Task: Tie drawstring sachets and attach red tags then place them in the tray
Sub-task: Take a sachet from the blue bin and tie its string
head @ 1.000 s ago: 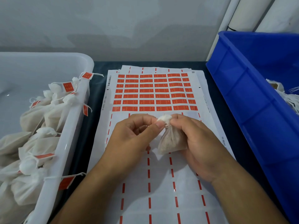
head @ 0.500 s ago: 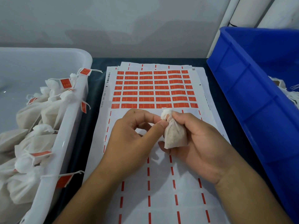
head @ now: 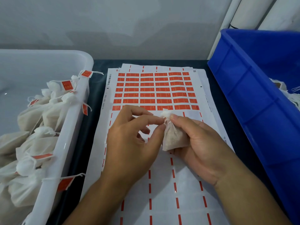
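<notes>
Right hand (head: pixel 199 143) grips the sachet (head: pixel 174 137) by its gathered neck, above the label sheet (head: pixel 162 184).
Left hand (head: pixel 131 143) pinches the drawstring (head: pixel 165 122) at that neck between thumb and forefinger. Tagged sachets (head: pixel 32 138) fill the white tray (head: pixel 68 127) at left; a blue bin (head: pixel 253 95) stands right.

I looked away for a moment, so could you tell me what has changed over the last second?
The right hand turned the sachet more upright; the left hand shifted from its gathered top to pinching the drawstring at the neck. Both kept hold; the tray and tag sheet stayed put.
</notes>
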The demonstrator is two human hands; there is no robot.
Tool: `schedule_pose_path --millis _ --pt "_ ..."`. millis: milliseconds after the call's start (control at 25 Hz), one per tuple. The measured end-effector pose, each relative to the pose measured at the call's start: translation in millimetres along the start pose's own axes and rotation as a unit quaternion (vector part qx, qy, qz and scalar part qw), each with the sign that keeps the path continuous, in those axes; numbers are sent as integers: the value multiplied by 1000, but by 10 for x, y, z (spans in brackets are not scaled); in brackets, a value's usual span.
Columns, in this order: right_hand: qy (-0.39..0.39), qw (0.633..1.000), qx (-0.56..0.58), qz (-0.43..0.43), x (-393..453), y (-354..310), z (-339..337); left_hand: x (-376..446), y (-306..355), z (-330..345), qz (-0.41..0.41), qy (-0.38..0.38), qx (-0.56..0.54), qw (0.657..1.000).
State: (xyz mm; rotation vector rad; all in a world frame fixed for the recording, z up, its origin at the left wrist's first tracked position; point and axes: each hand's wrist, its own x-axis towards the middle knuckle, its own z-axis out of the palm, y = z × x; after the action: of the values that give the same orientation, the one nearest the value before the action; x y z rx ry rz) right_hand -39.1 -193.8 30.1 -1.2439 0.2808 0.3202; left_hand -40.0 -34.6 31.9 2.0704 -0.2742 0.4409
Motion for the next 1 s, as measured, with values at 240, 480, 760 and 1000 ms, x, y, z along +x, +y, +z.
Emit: schedule_pose_path --millis 240,480,760,1000 --pt "-16 997 -60 -40 -54 -34 39 24 9 -6 -12 -1 -7 1000" --pt "43 947 -270 -169 -73 -7 56 51 -15 -26 -47 -45 14 998" --pt "32 872 -371 -318 -87 31 83 169 -36 -80 -418 -160 -287 847" --pt "10 788 -504 -354 -52 -11 20 194 31 -234 -378 -111 -507 767"
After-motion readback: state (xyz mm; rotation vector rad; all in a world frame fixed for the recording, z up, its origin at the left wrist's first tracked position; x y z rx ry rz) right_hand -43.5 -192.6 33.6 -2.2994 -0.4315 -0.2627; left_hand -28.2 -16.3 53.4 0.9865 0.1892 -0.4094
